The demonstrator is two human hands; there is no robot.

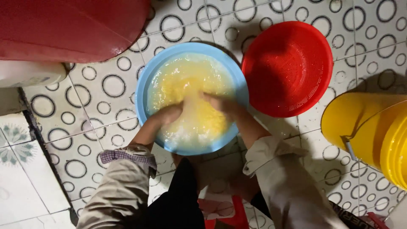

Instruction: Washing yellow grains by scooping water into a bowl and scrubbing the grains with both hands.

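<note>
**Two hands in a basin of yellow grains**

A light blue basin (146,87) sat on the circle-patterned tiled floor (93,106), boxed in by a red tub (68,25), red colander (288,68) and yellow buckets (369,131). Cloudy water covered yellow grains (186,85). The left hand (167,114) and right hand (220,103) lay submerged; their grip could not be told.

Blue basin (146,85): smooth glossy plastic. Red colander (288,68): perforated plastic. Floor tiles (97,97): glazed, glossy. Sleeves (127,178): matt cloth.
</note>
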